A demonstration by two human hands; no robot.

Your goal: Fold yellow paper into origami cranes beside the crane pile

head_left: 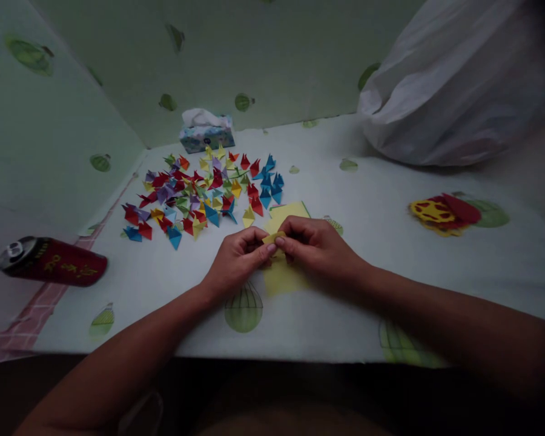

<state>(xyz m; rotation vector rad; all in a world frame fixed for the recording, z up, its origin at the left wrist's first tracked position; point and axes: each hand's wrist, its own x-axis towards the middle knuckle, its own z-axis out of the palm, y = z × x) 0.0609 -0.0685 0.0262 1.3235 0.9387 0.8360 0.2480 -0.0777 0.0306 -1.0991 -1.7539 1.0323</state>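
Between the fingertips of both hands is a small folded piece of yellow paper (275, 237). My left hand (243, 254) pinches its left side, thumb on top. From the other side, my right hand (315, 245) grips it with thumb and forefinger. Under the hands lie yellow paper sheets (287, 281), partly covered by the fingers. Just beyond my left hand spreads a crowd of small origami cranes (193, 197) in red, blue, yellow, green, purple and orange.
A tissue box (208, 134) stands behind the cranes near the wall. At the left lies a red drink can (54, 260), tilted in view. A white plastic bag (449, 91) fills the back right, with red and yellow cut-out shapes (447, 213) in front of it.
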